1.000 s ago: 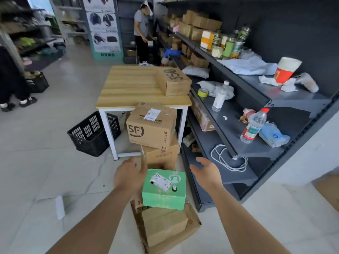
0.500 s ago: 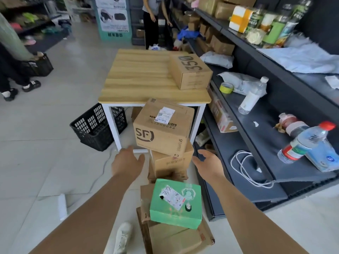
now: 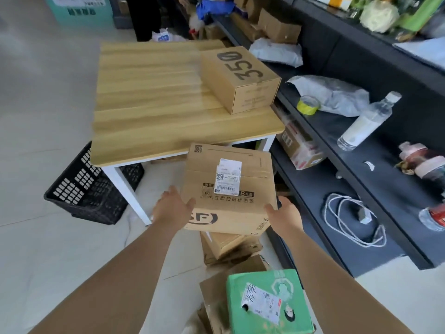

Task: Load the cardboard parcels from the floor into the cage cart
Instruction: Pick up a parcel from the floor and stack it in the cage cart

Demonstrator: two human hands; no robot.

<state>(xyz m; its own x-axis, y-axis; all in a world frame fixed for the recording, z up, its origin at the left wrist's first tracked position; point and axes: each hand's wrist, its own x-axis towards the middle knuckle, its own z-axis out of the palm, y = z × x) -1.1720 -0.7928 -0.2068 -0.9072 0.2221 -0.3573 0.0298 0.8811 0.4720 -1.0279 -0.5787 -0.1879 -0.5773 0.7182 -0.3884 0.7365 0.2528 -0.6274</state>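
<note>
A cardboard parcel (image 3: 228,189) printed with SF and bearing a white label sits on top of a smaller cardboard box (image 3: 222,243) on the floor, in front of the table. My left hand (image 3: 172,210) lies flat against its left side, thumb at the near top corner. My right hand (image 3: 285,216) presses its right side in the same way. Nearer to me, a green parcel (image 3: 267,302) with a torn label rests on flattened cardboard (image 3: 212,288). No cage cart is in view.
A wooden table (image 3: 156,104) with white legs carries a box marked 350 (image 3: 240,78). A black plastic crate (image 3: 84,189) stands at its left. Dark shelving (image 3: 375,189) on the right holds a white cable (image 3: 354,220), bottles, tape and bags.
I have moved forward and both hands have reached past the green parcel to the sides of the SF parcel, which they now touch.
</note>
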